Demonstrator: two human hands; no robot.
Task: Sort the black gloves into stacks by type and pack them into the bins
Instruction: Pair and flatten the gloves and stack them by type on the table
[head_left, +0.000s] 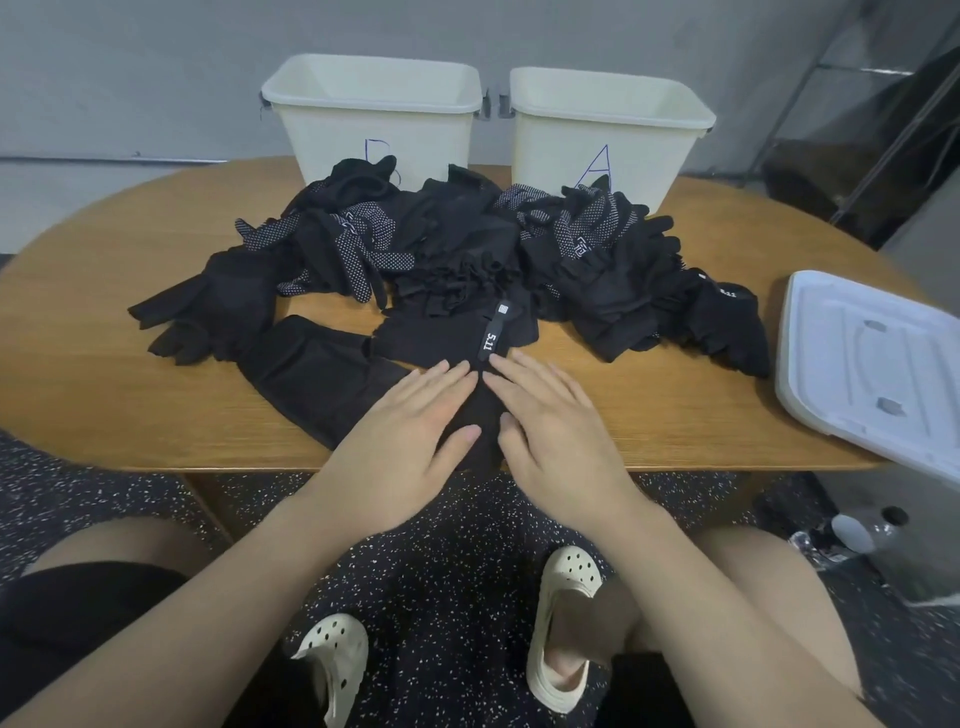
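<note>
While both palms press flat, sorting has barely begun.
Hands: left hand (410, 415) and right hand (545, 410), fingers straight, side by side on 1 glove (478, 415) at the table (104, 374) edge.
Pile: unsorted gloves (447, 260) behind.
Bins: bin B (371, 117), bin A (610, 135), seemingly unfilled.
Next: likely start 2 type stacks.
</note>
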